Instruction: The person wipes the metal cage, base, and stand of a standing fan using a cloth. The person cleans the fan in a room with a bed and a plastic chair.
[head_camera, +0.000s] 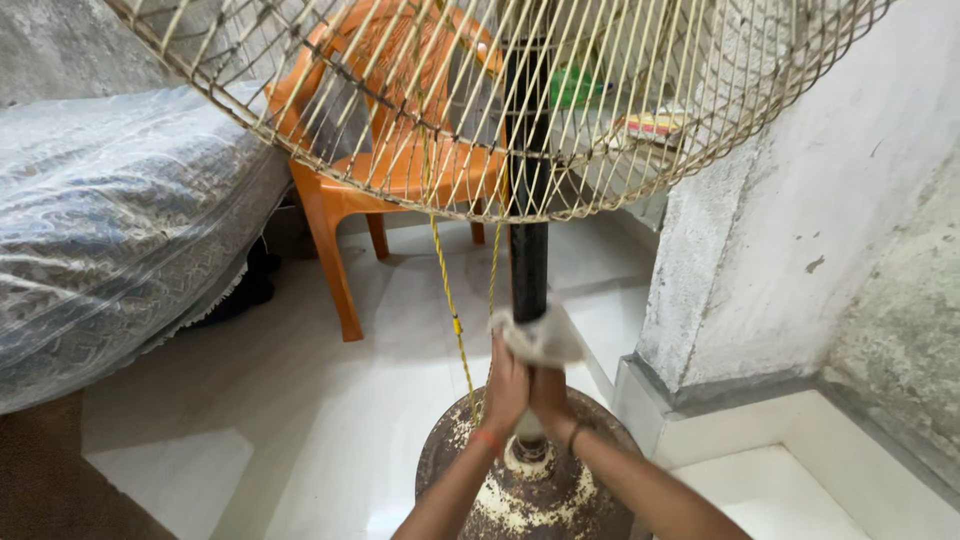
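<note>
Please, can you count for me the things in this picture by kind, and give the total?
Hands on the pole: 2, the left hand and the right hand
White cloth: 1
Pedestal fan with rusty base: 1
Orange plastic chair: 1
Plastic-wrapped mattress: 1
Yellow cord: 1
Total: 7

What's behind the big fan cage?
Through the wire fan cage you can see an orange plastic chair and the black fan pole. Something green and a striped item sit farther back, too blurred to name.
</note>
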